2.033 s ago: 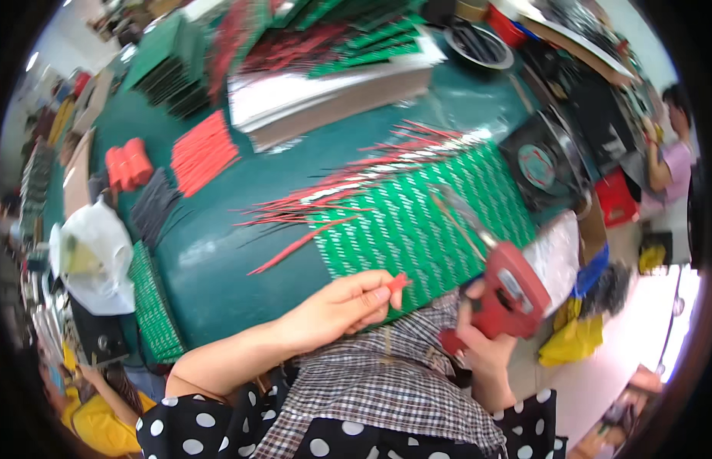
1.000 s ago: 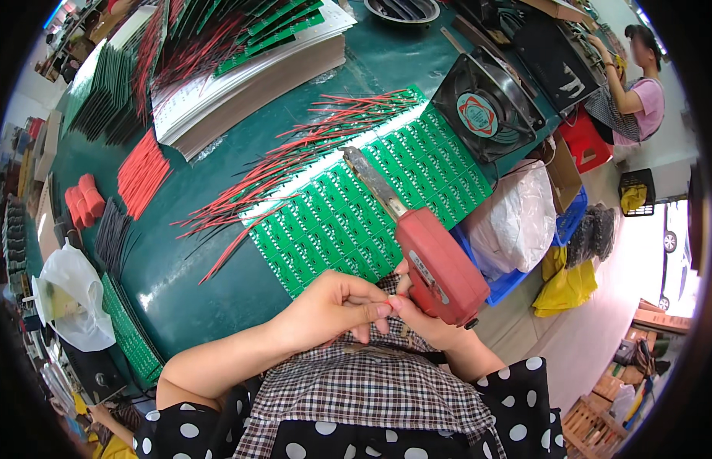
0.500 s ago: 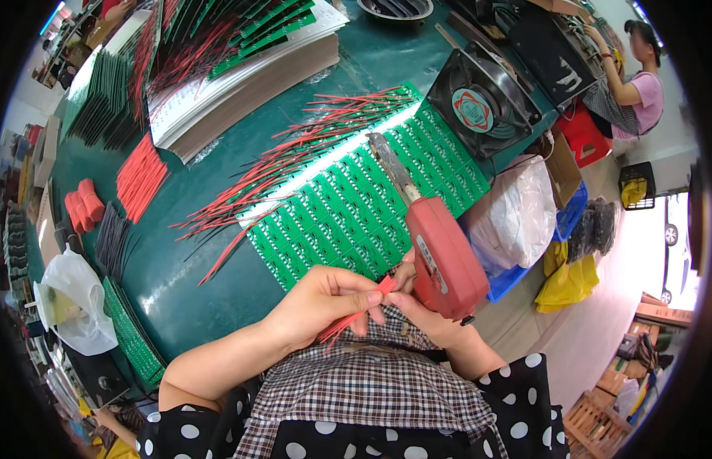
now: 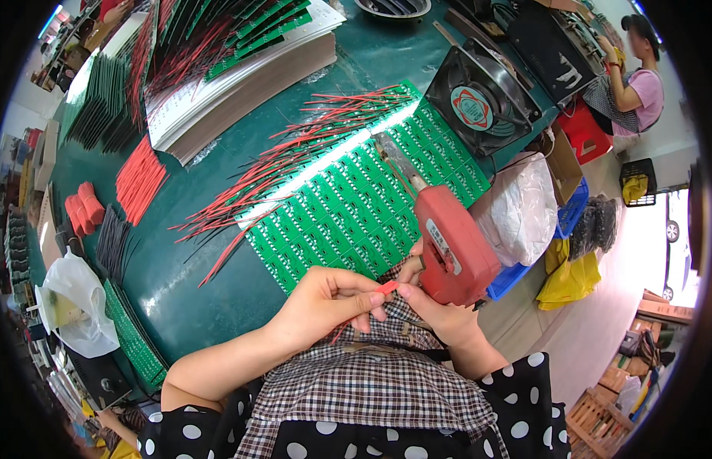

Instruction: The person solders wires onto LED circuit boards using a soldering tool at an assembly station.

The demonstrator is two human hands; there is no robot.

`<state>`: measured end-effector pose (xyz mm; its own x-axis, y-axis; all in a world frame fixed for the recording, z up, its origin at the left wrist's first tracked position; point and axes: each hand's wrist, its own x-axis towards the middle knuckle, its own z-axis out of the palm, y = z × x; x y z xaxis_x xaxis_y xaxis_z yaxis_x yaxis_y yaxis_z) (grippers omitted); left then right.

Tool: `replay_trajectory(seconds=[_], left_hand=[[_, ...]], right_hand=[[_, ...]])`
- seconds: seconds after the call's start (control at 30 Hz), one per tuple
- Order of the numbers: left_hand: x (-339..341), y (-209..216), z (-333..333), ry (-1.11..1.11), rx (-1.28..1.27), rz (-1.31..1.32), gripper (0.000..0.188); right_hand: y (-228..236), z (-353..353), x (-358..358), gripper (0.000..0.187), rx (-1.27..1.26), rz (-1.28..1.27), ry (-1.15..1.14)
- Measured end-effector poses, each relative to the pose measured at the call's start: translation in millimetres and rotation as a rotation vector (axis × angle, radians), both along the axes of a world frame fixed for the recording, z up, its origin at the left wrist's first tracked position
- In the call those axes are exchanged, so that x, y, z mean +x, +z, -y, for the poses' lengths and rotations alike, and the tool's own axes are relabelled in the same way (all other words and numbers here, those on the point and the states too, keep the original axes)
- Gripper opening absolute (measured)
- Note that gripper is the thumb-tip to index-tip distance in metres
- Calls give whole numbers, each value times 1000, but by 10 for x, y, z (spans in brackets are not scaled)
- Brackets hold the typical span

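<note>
Close to my apron, my left hand (image 4: 318,302) is closed on a small bunch of red wires (image 4: 386,288), their ends poking out between thumb and fingertips. My right hand (image 4: 445,317) grips a red soldering gun (image 4: 459,249), its thumb tip beside the wire ends. The gun's grey metal nose points away over a green circuit board panel (image 4: 348,206) lying on the table. Many red and black wires (image 4: 295,157) stretch along that panel's far left edge. Part of my right hand is hidden behind the gun.
A black fan (image 4: 478,107) stands at the panel's far right. Stacked paper (image 4: 241,92) holds wired boards at the far left. Red wires (image 4: 140,180), black wires (image 4: 111,241) and a white plastic bag (image 4: 77,302) lie left. A co-worker (image 4: 643,88) sits far right.
The soldering gun and my right hand have shifted slightly right, and the right thumb has drawn a little away from the wires. Fewer wire tails show below my left hand.
</note>
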<state>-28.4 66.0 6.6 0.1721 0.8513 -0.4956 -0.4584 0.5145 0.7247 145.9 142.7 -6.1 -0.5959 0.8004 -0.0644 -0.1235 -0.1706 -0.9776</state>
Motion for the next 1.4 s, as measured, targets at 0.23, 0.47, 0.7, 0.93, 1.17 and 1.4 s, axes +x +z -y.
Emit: replay_trajectory(seconds=[0.23,0.47,0.7,0.93,1.17,1.4], left_hand=[[-3,-8,-11,-70,-8,142,18],[-30,19,-43,-133,-51,184,18],[-59,-17,-98,-171,-52,125,16],[-33,-46,-94,-115,-48,78,15],[-53,-28,-96,-169,-64,128,16],[5,-2,-82,-157,-29,51,16]], right_hand=[[41,-25,59,83,28,74,203],[34,-26,78,81,19,138,185],[21,-32,79,76,258,248,194],[-64,-8,75,76,287,137,129],[-135,-44,112,74,435,146,165],[-114,-11,108,73,400,139,114]])
